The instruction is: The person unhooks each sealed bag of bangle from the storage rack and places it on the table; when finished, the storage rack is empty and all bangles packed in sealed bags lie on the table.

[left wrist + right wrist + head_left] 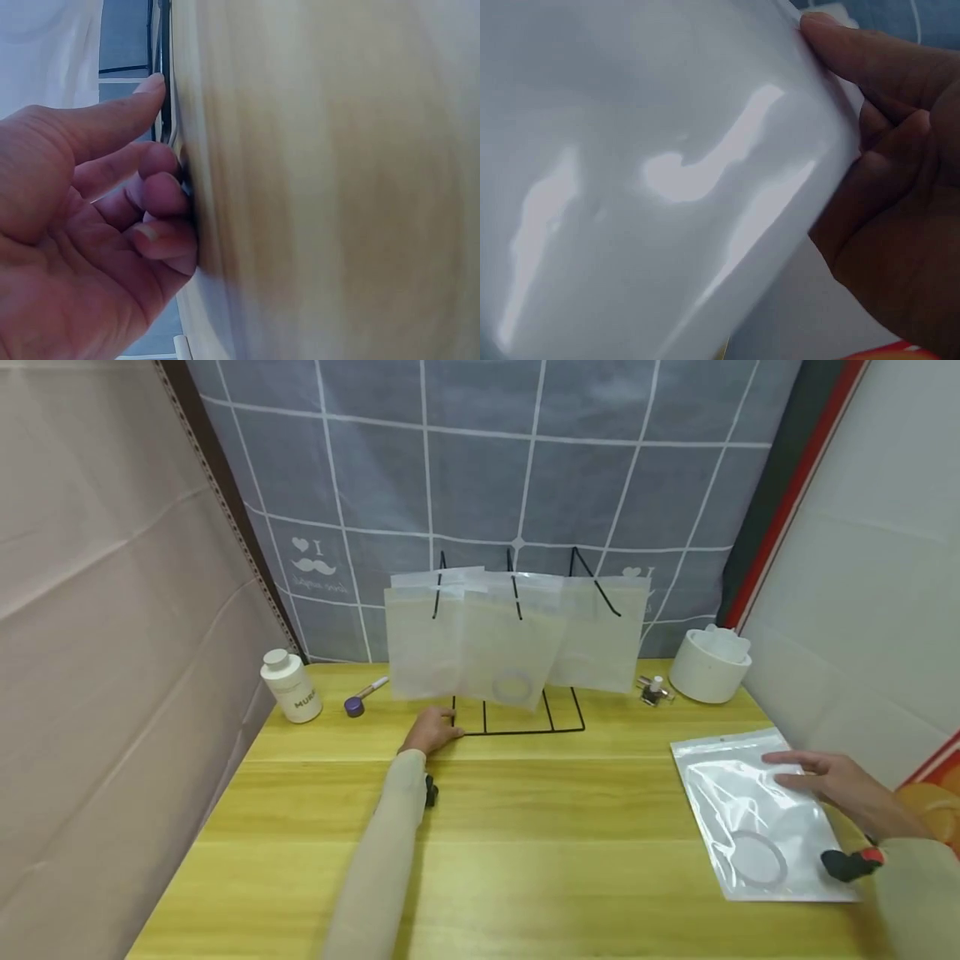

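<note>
My left hand [432,729] is at the front left corner of a black wire display rack [525,732]. In the left wrist view its thumb presses on the rack's dark wire, with the other fingers curled close by against the tabletop. Three whitish translucent bags [423,647] hang side by side from the rack's prongs; the middle bag [517,639] shows a faint ring outline. On the right, my right hand [847,783] pinches the right edge of a glossy white zip bag [806,860], thumb in front and fingers behind. A round ring shape shows near its lower end.
At the back left stand a white bottle [296,693] and a purple-lidded small jar [354,707] with a slim stick [372,687] beside it. A small shiny clip-like item [654,692] and a white round tub [708,670] sit back right. Cloth walls enclose the wooden table [555,843].
</note>
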`<action>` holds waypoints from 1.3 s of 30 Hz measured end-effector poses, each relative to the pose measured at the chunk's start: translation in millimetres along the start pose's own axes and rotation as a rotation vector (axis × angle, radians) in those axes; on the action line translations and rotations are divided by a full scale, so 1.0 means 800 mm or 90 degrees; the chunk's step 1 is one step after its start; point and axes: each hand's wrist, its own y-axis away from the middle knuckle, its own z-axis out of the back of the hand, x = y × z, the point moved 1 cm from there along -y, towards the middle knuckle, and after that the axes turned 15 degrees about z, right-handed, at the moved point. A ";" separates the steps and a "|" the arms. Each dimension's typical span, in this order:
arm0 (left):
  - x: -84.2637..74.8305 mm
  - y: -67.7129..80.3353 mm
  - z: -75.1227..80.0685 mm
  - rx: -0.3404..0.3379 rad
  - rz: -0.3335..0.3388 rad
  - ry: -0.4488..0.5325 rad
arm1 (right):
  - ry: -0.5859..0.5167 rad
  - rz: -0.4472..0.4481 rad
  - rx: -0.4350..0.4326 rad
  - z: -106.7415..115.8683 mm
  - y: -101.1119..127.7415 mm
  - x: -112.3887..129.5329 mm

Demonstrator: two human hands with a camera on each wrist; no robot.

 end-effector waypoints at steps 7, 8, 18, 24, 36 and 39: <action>-0.004 0.002 0.001 -0.001 0.010 -0.006 | 0.083 0.001 0.028 0.008 -0.009 -0.046; -0.004 0.001 0.001 -0.001 0.012 -0.005 | 0.094 0.004 0.030 0.008 -0.010 -0.051; -0.004 -0.002 0.001 0.006 0.031 -0.002 | 0.155 0.033 0.018 0.001 -0.016 -0.070; -0.002 -0.002 0.000 0.009 0.021 -0.001 | 0.266 0.121 -0.016 -0.003 -0.016 -0.073; -0.002 0.001 0.000 0.010 0.026 0.016 | 0.244 0.118 -0.025 -0.001 -0.014 -0.076; 0.000 0.002 -0.001 0.012 0.025 0.022 | 0.237 0.091 -0.050 -0.002 -0.019 -0.066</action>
